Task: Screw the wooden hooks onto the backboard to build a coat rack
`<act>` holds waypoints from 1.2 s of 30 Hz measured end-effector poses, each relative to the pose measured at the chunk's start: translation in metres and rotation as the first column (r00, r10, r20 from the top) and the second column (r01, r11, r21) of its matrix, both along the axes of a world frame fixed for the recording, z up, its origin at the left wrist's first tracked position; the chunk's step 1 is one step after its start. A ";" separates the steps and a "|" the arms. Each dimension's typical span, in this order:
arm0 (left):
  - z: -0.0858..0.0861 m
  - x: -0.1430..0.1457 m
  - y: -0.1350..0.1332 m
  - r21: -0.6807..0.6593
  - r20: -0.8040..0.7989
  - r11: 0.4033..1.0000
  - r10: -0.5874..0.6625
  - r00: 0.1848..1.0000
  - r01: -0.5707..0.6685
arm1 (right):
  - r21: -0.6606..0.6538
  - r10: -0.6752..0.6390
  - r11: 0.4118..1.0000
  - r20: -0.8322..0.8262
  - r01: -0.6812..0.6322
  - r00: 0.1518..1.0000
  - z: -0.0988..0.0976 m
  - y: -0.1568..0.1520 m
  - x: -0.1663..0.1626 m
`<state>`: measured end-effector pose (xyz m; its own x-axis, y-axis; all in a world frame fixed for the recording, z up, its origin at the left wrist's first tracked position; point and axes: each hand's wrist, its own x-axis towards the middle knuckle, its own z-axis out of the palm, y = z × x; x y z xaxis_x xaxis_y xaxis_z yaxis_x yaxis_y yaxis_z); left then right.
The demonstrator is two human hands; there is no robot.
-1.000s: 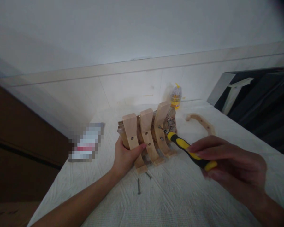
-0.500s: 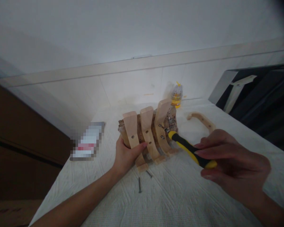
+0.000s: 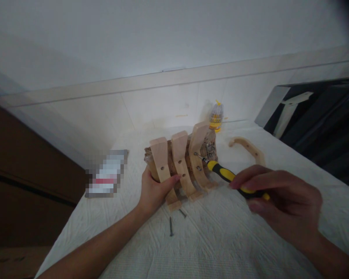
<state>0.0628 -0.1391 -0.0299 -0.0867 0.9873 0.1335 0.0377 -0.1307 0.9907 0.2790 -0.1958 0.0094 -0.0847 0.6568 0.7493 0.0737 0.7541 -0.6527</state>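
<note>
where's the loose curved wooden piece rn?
Head view, right of centre: the loose curved wooden piece lies on the white cloth, just beyond the right hand gripping the screwdriver, to the right of the wooden rack.

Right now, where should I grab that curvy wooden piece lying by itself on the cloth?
Probably best pinch the curvy wooden piece across the middle of its arch, coming from above. It lies flat on the cloth, touching nothing, and the strip looks narrow there with bare cloth on both sides.
</note>
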 end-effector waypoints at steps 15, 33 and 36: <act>0.008 0.001 -0.004 0.008 -0.031 1.000 0.001 1.000 0.000 | 0.069 -0.024 0.997 -0.099 0.031 0.995 0.001 -0.001 0.000; 0.004 0.000 -0.001 0.004 0.004 1.000 0.012 1.000 -0.012 | 0.117 -0.125 0.987 0.098 0.113 0.987 0.006 0.002 -0.001; 0.005 0.000 -0.002 0.017 -0.043 1.000 0.021 0.999 -0.021 | 0.179 -0.208 0.963 0.004 0.204 0.978 0.007 0.000 -0.002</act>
<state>0.0632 -0.1413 -0.0247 -0.1010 0.9830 0.1535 0.0835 -0.1453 0.9858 0.2772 -0.1954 0.0169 0.0198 0.5190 0.8545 0.2526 0.8244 -0.5066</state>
